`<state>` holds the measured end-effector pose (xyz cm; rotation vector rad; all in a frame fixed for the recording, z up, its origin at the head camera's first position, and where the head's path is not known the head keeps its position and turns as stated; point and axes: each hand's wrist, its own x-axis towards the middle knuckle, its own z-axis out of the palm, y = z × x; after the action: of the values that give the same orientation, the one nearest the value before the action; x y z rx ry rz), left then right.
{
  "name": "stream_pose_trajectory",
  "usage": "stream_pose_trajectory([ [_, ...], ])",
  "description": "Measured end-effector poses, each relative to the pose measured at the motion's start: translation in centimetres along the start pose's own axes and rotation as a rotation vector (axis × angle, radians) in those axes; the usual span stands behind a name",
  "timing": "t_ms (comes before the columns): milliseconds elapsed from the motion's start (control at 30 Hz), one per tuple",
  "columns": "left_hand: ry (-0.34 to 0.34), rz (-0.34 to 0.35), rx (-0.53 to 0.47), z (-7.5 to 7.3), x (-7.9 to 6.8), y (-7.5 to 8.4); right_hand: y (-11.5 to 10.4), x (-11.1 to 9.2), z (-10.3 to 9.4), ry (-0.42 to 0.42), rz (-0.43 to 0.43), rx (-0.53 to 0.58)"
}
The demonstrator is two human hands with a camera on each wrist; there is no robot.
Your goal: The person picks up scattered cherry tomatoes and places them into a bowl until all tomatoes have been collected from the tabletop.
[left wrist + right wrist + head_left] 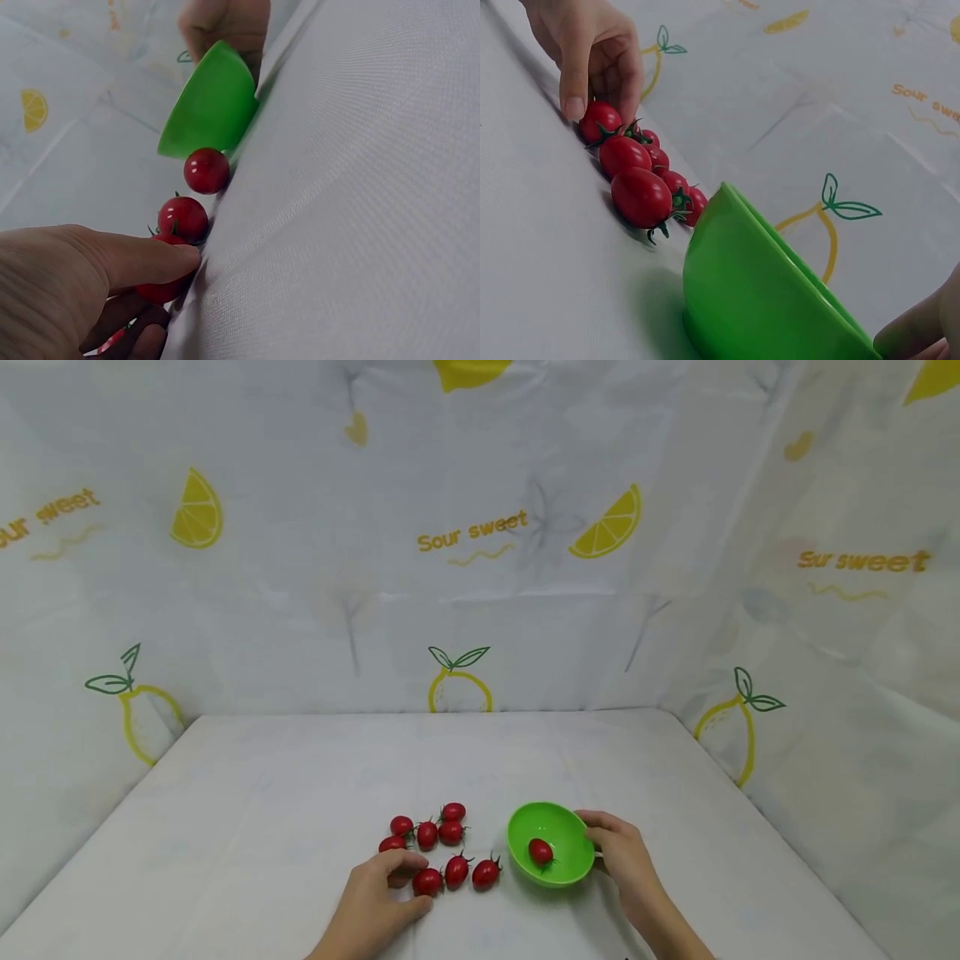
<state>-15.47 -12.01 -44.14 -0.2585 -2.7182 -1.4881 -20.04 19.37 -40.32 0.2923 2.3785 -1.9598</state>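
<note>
Several red cherry tomatoes (450, 832) lie in a loose cluster at the near middle of the white table. My left hand (417, 882) pinches the nearest-left tomato (431, 882) between thumb and fingers; in the right wrist view that tomato (600, 121) still sits on the cloth. Two more tomatoes (457, 870) lie in a row just right of it. A green bowl (557, 825) stands right of the cluster with one tomato (541, 851) inside. My right hand (597, 846) grips the bowl's right rim. The left wrist view shows the bowl (214, 105) tilted on its base.
White cloth with lemon prints covers the table (300, 793) and rises as walls behind and on both sides. The table's far half is bare cloth, as are the parts left of the tomatoes and right of my right hand.
</note>
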Motion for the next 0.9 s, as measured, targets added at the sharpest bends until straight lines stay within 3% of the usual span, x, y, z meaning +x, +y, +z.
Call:
stream_pose_trajectory([
  [633, 0.002, 0.037, 0.014, 0.15, -0.23, 0.01, 0.19, -0.1, -0.01, 0.0, 0.013, -0.01],
  [900, 0.063, 0.029, 0.012, 0.23, -0.35, 0.16, 0.02, -0.07, 0.18, 0.0, 0.007, -0.006],
])
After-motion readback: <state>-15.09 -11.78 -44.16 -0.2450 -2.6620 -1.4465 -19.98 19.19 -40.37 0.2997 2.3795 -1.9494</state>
